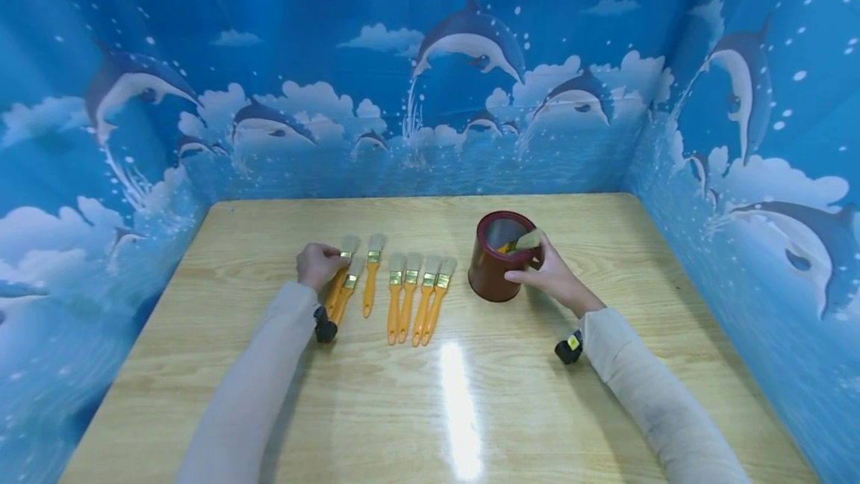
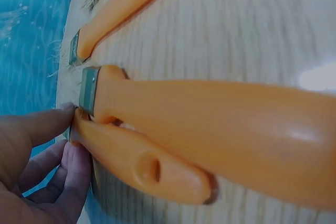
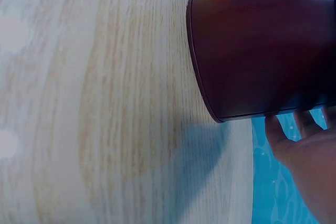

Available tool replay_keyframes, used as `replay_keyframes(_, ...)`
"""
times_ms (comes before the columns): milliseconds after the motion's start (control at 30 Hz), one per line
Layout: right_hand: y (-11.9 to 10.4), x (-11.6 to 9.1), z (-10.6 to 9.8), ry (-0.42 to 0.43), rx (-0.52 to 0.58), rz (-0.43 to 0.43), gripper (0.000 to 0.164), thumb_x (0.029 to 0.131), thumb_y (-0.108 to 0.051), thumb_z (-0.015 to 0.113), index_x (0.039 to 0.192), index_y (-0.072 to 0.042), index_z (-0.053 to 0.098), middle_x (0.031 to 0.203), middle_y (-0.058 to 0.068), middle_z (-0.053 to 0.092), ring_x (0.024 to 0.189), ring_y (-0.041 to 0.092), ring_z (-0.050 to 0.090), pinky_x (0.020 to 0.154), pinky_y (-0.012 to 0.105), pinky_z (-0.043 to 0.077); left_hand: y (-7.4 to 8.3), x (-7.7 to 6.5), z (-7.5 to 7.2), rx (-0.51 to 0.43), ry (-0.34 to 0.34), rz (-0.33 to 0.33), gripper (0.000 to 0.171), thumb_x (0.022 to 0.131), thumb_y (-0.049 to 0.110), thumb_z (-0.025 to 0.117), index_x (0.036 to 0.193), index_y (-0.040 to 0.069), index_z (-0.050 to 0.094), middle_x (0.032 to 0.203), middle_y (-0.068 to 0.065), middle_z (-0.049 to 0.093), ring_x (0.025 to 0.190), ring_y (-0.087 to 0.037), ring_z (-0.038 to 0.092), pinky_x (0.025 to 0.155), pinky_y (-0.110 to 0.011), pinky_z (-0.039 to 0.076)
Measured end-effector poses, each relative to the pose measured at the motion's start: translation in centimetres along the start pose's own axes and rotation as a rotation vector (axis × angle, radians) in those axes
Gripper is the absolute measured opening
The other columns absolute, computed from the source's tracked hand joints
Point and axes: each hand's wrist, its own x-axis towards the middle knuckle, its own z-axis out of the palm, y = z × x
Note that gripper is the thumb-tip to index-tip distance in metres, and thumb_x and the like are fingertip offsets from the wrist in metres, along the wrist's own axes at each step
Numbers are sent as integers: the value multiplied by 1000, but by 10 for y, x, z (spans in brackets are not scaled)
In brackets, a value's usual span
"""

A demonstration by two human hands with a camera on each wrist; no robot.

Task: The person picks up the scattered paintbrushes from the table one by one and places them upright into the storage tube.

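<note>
Four brushes lie nearest, at twelve o'clock.
Beyond, my left hand pinches another brush at eleven; my right hand grips the maroon cup, a brush inside, at one; farthest, the dolphin backdrop rises.

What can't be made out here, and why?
Head view: lower end of the tan-bristled, orange-handled brush in the dark-red cylindrical pot, hidden by its wall.
Right wrist view: pot's mouth, cut off by right edge.
Left wrist view: end of the large orange handle, beyond right edge.
</note>
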Motion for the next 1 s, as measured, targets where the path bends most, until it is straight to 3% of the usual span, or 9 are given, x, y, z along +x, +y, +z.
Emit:
replay_keyframes(100,0,0,0,0,4,5,104,81,-29,78,154,-23,5,151,13,26,137,36,30,112,52,27,0,0,-2,-18,-28,-23,32,84,17,74,109,-3,69,109,-20,67,96,-31,62,78,-39,52)
replay_keyframes(500,-1,-2,2,-10,12,-3,103,82,-26,77,154,-22,3,153,14,24,139,37,27,113,54,25,-10,-1,-18,-45,-174,-5,40,86,21,72,116,-4,64,116,-23,63,103,-34,60,87,-43,51)
replay_keyframes(667,-2,-1,1,-4,1,-3,104,82,-28,77,154,-23,3,153,13,24,139,37,27,112,54,26,-13,2,-29,-55,-196,-17,42,87,22,70,118,-4,62,117,-23,62,101,-33,59,85,-41,51)
replay_keyframes(800,-2,-1,0,2,0,12,104,81,-30,78,154,-23,4,152,13,24,139,37,27,112,54,26,-15,4,-37,-74,-212,-62,43,88,24,69,121,-2,60,119,-20,58,101,-30,57,87,-39,48)
replay_keyframes(1000,-1,-1,-1,-1,4,8,103,82,-28,77,154,-23,4,152,15,24,139,39,27,112,54,27,-4,0,-50,-156,-197,-57,44,89,24,68,123,-2,58,120,-20,57,102,-31,57,93,-43,45)
